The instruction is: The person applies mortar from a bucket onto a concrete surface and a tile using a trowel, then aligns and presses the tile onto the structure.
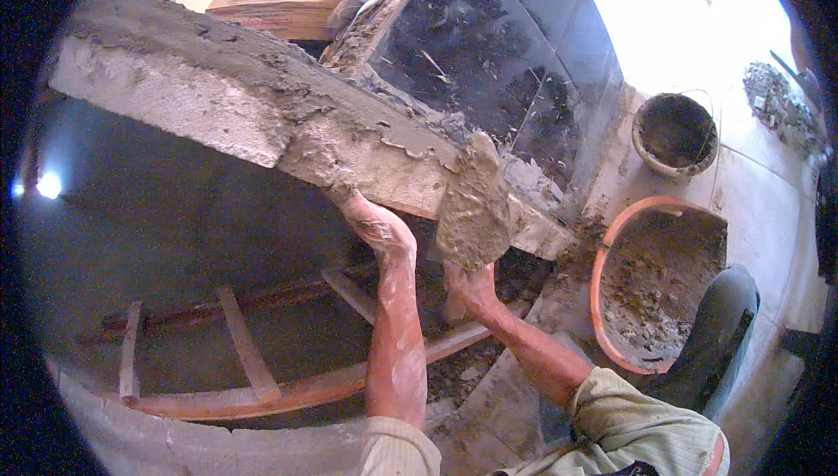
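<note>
A long pale block ledge [175, 88] runs across the view, with rough wet mortar [314, 96] spread along its top and over part of its front face. At the ledge's lower front edge my left hand [381, 221] touches the wet mortar; its fingertips are hidden against it. My right hand [471, 288] is closed at the near end of a trowel [476, 205], whose blade is coated with grey mortar. The trowel's blade points away from me and overlaps the ledge's front face in view; its handle is mostly hidden in my grip.
Below the ledge lies a dark opening with a wooden ladder [249, 349] in it. An orange-rimmed tub [602, 280] of mortar and a dark bucket [640, 149] stand right. Dark glossy tiles [489, 48] lie behind the ledge, near a cardboard stack [271, 9].
</note>
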The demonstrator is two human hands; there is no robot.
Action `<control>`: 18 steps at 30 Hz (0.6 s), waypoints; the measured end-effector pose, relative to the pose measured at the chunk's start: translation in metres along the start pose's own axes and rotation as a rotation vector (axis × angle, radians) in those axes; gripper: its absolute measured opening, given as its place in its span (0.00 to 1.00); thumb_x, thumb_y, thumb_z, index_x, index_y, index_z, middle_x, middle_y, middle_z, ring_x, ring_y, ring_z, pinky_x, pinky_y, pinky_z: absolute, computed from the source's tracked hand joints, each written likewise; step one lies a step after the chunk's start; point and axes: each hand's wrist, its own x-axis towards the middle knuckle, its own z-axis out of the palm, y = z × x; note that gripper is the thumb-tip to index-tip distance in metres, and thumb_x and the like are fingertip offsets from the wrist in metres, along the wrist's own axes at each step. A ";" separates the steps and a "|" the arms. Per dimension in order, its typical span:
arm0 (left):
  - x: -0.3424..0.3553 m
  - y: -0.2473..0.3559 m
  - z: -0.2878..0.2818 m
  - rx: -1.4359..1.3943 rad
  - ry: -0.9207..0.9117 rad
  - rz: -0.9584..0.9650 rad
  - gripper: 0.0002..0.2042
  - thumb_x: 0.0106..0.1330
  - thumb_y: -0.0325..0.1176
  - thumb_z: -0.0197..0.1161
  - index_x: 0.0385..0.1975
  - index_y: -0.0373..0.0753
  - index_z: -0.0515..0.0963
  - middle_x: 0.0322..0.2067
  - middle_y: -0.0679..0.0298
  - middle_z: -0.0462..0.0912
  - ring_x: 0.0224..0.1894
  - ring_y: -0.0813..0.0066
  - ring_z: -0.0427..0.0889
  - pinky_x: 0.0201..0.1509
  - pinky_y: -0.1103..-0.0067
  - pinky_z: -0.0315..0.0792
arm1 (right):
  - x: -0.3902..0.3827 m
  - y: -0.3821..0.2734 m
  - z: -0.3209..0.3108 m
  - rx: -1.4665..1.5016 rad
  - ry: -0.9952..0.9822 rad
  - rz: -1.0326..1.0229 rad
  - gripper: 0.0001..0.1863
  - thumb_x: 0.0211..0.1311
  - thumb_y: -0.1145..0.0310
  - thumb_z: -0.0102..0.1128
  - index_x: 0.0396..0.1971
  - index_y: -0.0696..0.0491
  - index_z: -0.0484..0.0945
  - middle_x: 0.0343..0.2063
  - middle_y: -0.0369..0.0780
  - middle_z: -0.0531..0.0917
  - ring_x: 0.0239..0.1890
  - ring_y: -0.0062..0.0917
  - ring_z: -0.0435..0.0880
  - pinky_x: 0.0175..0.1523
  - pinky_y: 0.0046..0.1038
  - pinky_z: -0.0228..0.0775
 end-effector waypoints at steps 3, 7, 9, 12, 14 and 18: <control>-0.003 0.013 -0.005 0.098 -0.053 0.038 0.32 0.71 0.50 0.41 0.63 0.27 0.53 0.65 0.49 0.52 0.66 0.59 0.52 0.70 0.68 0.45 | 0.028 -0.029 0.006 -0.132 0.076 -0.300 0.07 0.57 0.74 0.55 0.37 0.56 0.76 0.25 0.36 0.79 0.23 0.23 0.77 0.27 0.28 0.69; -0.003 0.061 -0.012 -0.141 -0.149 -0.025 0.34 0.68 0.53 0.48 0.62 0.30 0.53 0.63 0.52 0.54 0.65 0.62 0.54 0.68 0.67 0.47 | 0.030 -0.057 0.018 -0.152 0.173 -0.392 0.08 0.56 0.76 0.53 0.35 0.56 0.78 0.26 0.38 0.82 0.23 0.26 0.78 0.29 0.29 0.71; 0.001 0.055 -0.020 -0.200 -0.190 -0.051 0.31 0.66 0.49 0.52 0.62 0.35 0.56 0.63 0.59 0.57 0.63 0.65 0.56 0.67 0.68 0.49 | 0.025 -0.066 0.015 -0.222 0.151 -0.407 0.07 0.56 0.75 0.53 0.35 0.56 0.78 0.25 0.38 0.81 0.23 0.25 0.78 0.29 0.29 0.71; 0.003 0.068 -0.029 -0.054 -0.224 -0.009 0.35 0.65 0.51 0.55 0.63 0.34 0.54 0.63 0.57 0.57 0.64 0.64 0.55 0.69 0.68 0.47 | 0.023 -0.065 0.020 -0.175 0.080 -0.276 0.07 0.57 0.73 0.54 0.34 0.57 0.78 0.21 0.37 0.80 0.21 0.23 0.77 0.27 0.28 0.70; 0.005 0.073 -0.033 0.035 -0.228 0.022 0.35 0.64 0.51 0.56 0.63 0.34 0.53 0.63 0.56 0.57 0.64 0.64 0.55 0.69 0.68 0.47 | 0.028 -0.065 0.021 -0.060 0.025 -0.146 0.07 0.57 0.72 0.55 0.33 0.57 0.78 0.19 0.37 0.79 0.20 0.22 0.77 0.25 0.28 0.69; 0.014 0.067 -0.045 0.019 -0.355 0.005 0.38 0.60 0.55 0.61 0.58 0.31 0.56 0.55 0.56 0.61 0.58 0.65 0.60 0.62 0.69 0.54 | 0.026 -0.086 0.028 -0.057 0.001 -0.142 0.07 0.59 0.70 0.55 0.30 0.59 0.76 0.17 0.37 0.77 0.16 0.20 0.75 0.20 0.27 0.66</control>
